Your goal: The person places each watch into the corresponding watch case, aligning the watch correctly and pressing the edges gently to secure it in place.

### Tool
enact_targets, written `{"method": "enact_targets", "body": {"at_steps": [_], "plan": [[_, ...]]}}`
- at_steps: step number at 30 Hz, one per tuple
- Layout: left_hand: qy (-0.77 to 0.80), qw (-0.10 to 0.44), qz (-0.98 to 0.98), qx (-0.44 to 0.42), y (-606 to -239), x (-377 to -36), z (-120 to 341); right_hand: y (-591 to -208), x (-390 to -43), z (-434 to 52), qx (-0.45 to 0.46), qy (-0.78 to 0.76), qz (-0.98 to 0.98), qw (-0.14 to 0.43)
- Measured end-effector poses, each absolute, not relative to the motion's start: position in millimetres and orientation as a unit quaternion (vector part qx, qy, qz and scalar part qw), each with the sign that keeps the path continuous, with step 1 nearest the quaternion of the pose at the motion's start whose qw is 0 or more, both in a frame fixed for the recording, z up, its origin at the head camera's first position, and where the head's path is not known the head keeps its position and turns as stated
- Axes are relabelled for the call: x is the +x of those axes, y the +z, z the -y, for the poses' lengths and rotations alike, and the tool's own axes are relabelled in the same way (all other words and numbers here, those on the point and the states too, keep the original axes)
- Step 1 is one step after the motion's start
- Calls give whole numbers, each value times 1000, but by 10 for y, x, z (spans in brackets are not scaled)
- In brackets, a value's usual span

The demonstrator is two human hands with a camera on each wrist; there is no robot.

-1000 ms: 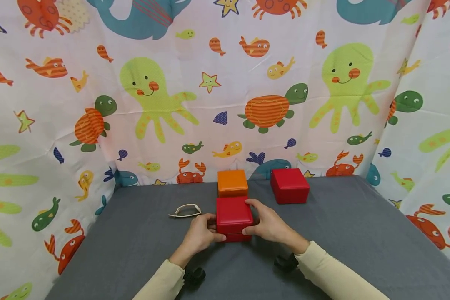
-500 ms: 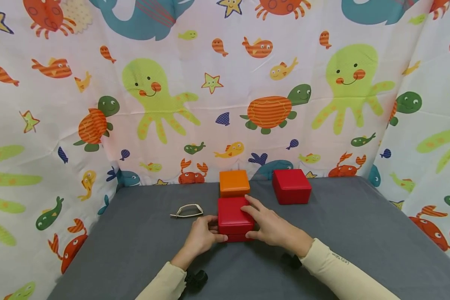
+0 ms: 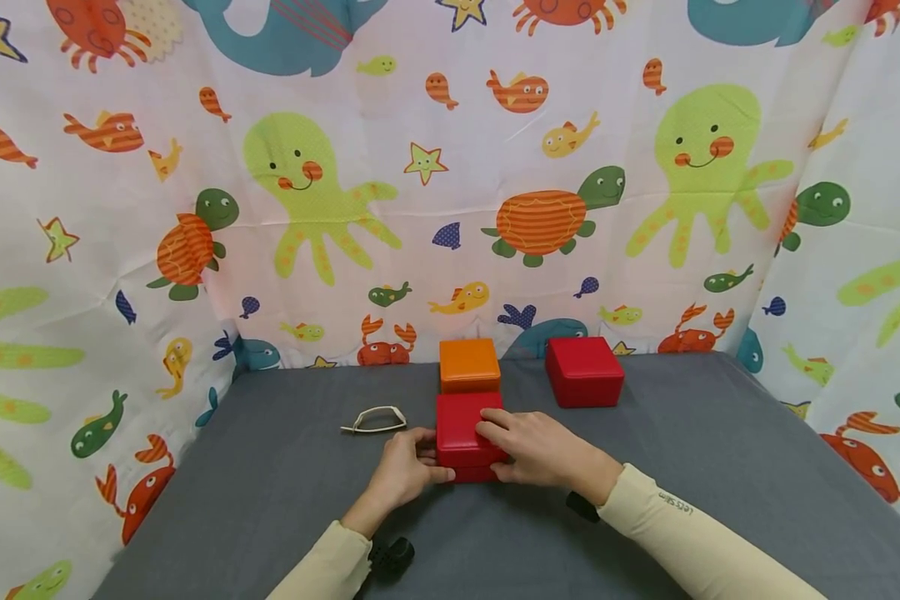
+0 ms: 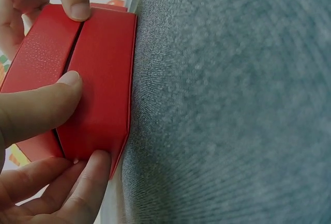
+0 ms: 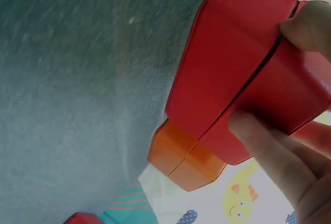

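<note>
A glossy red box (image 3: 465,429) with a hinged-looking lid sits on the grey cloth in the middle of the head view. My left hand (image 3: 402,467) holds its left side, the thumb on the front face by the seam and the other fingers along the side. From the right, my right hand (image 3: 543,450) grips the lid, thumb at the front seam and curled fingers over the top and side. A thin dark gap between lid and base (image 4: 98,79) shows in the left wrist view. The right wrist view shows a fingertip pressing the lid's side (image 5: 289,87).
An orange box (image 3: 469,364) stands right behind the red one. A second red box (image 3: 583,372) is at the back right. Left of the hands lies a thin cream-coloured loop (image 3: 375,420). A printed sea-animal curtain (image 3: 435,183) hangs behind the table (image 3: 292,467).
My right hand's fingers have slid from the box's far right corner inward over the lid, its wrist turning. The left hand and the box stay in place.
</note>
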State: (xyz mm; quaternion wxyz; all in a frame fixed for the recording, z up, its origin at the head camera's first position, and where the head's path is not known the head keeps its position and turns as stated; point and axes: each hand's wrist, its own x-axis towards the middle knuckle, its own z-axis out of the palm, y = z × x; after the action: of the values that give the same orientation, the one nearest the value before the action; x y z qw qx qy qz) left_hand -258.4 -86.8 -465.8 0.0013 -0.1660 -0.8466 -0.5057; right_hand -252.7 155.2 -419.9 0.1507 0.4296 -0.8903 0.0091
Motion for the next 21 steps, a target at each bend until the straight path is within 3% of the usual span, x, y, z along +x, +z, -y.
{"method": "enact_targets", "body": {"at_steps": [14,21], "plan": [[-512,-2,845,-155,-4677,-2592,888,-4226,-2563,-1557,466,44,868,167],[-516,-2,843,-152,-4674,-2597,875,-4225,-2613,-1561,512,-11,830,222]]}}
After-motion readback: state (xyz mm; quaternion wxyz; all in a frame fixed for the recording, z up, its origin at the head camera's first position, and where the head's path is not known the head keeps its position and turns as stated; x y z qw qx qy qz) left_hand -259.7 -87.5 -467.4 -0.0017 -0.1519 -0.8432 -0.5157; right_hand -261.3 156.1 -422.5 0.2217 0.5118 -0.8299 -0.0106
